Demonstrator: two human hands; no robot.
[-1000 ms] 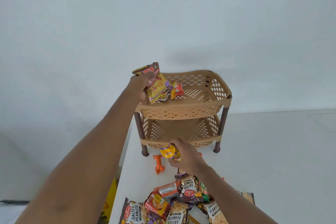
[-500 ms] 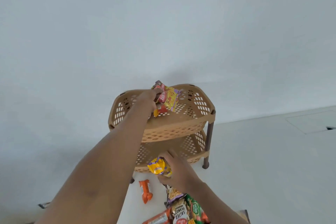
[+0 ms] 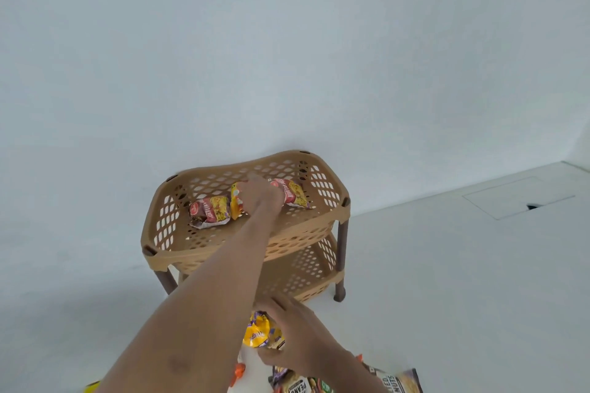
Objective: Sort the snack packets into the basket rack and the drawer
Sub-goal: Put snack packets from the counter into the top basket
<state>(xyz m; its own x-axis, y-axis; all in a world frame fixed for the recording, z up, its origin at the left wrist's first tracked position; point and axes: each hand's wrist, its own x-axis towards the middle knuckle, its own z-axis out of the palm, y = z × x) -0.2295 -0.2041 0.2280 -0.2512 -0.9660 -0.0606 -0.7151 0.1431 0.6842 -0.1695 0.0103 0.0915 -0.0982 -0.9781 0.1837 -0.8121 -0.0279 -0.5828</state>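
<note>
Head view: left hand [image 3: 259,198] lies in the top tier of the basket rack [image 3: 178,257], on an orange packet [image 3: 236,201] between two red-yellow packets [image 3: 210,209]; its grip cannot be told; right hand [image 3: 298,340] curls round a yellow packet [image 3: 257,332] in front of the rack.

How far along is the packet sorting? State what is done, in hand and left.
Done: two red-and-yellow packets lie in the rack's top basket. In hand: the left hand is at an orange packet there; the right hand grips a yellow packet. Left: salted peanut packets wait on the table; no drawer is in view.
</note>
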